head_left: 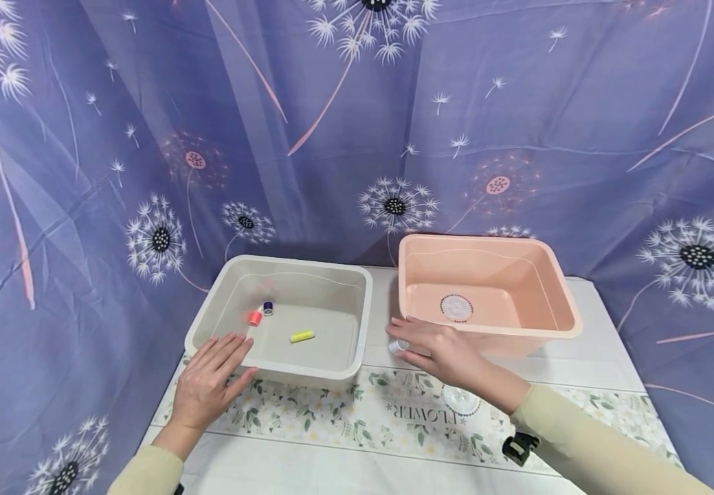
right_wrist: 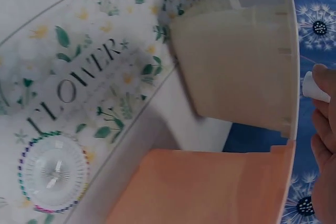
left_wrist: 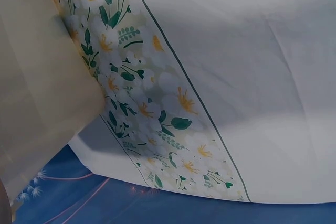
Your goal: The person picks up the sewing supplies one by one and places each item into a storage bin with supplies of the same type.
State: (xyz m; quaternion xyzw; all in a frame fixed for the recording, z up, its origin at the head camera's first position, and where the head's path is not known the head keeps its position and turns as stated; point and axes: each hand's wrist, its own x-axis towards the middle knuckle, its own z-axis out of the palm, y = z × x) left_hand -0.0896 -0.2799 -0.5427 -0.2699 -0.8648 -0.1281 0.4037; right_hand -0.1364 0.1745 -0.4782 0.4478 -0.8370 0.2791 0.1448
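My left hand (head_left: 207, 381) lies with straight fingers over the near left rim of the grey tub (head_left: 332, 373). Inside that tub are an orange-red spool of thread (head_left: 254, 317), a dark blue spool (head_left: 268, 308) and a yellow spool (head_left: 302, 336) on its side. Between the two tubs, my right hand (head_left: 440, 349) pinches a small white spool of thread (head_left: 397, 346) between thumb and fingers, close by the pink tub's (head_left: 493, 338) near left corner. The white spool's end (right_wrist: 315, 87) also shows at the right wrist view's edge.
A round pin wheel (head_left: 456, 309) ringed with coloured pins lies in the pink tub. Another pin wheel (head_left: 462, 401) rests on the flowered tablecloth (head_left: 344, 419), below my right forearm. A blue dandelion-print curtain (head_left: 332, 172) hangs behind and at both sides.
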